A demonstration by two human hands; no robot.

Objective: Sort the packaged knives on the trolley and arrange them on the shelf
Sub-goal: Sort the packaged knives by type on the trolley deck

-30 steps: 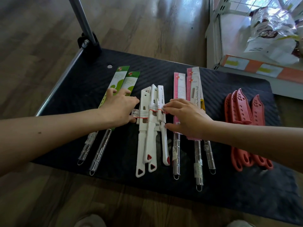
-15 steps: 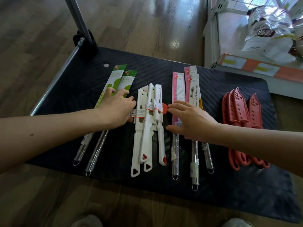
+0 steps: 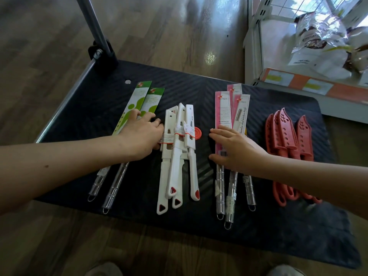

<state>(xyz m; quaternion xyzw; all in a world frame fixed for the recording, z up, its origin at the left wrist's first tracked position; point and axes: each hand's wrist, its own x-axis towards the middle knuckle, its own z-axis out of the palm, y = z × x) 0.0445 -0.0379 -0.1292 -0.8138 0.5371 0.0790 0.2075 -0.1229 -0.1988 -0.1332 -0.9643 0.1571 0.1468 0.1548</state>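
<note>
Now your left hand point(image 3: 141, 136) lies loose-fingered on the green-carded knives point(image 3: 139, 98), fingertips point(image 3: 159, 122) touching the white knives point(image 3: 179, 156); your right hand point(image 3: 237, 148) presses flat, fingers straight, on the pink-carded knives point(image 3: 222, 108). Red sheathed knives point(image 3: 286, 134) lie rightmost on the trolley point(image 3: 199, 92), the shelf point(image 3: 253, 56) beyond.

Count, left to right.
Green-sleeved knives point(image 3: 139, 100), steel handles: 2.
White knives point(image 3: 179, 156), red-tipped handles: 4, counted by the handle ends; they lie bundled and overlapping.
Pink-sleeved knives point(image 3: 223, 110), steel handles: 3, all three handle loops in view.
Red knives point(image 3: 286, 136) in perforated red sheaths: probably 4; the stack overlaps and a forearm covers part of it.
Red round disc point(image 3: 197, 133): 1.
</note>
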